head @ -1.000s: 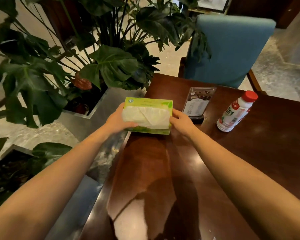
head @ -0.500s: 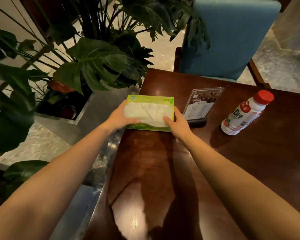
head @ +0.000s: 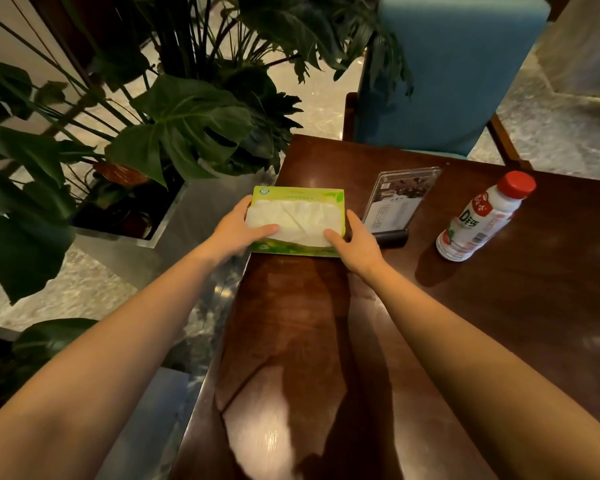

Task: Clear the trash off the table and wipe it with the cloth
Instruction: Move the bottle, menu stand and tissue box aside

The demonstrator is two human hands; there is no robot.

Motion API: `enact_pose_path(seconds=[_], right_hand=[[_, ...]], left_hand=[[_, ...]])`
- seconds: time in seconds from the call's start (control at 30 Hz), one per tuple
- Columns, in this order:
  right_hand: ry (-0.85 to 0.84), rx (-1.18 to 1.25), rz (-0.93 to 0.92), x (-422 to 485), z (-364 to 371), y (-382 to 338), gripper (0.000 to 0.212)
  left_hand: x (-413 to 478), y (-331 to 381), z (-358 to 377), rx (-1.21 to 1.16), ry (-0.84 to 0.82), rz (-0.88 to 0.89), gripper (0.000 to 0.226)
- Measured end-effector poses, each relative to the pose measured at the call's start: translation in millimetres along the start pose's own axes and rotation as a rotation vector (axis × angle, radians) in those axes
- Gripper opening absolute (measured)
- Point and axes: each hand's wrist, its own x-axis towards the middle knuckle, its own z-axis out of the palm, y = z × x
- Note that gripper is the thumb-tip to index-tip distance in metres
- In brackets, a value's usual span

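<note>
**Both hands grip tissue box at table's left edge**

A green tissue box sits at the left edge of a dark wooden table, its near-left corner level with the rim, a white tissue spread across its top. The left hand clasps the box's left end from beyond the table's edge, thumb lying on the tissue; the right hand clasps the right end, thumb also pressed to the tissue. Just beside the right hand stands a clear acrylic menu holder, tilted back on a black base. Farther right, apart from the holder, a white drink bottle with a red cap stands on the table. The broad near stretch of polished tabletop between the two forearms lies bare, catching a patch of reflected light. Past the left edge, a metal planter of large-leaved plants crowds close to the table's far-left corner. A blue upholstered chair is drawn up against the far edge.
</note>
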Motion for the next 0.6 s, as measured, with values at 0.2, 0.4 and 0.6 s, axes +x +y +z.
enact_pose_path(seconds=[0.2, 0.4, 0.6], right_hand=[[-0.081, -0.181, -0.028, -32, -25, -10, 0.071], [-0.171, -0.368, -0.082, -74, -66, -18, 0.076], [-0.138, -0.589, -0.133, -130, -124, -14, 0.083]], left_hand=[[-26, 33, -4, 0.201, 0.027, 0.015, 0.070], [-63, 87, 3, 0.513, -0.112, 0.092, 0.073], [-112, 146, 36, 0.749, -0.267, 0.262, 0.077]])
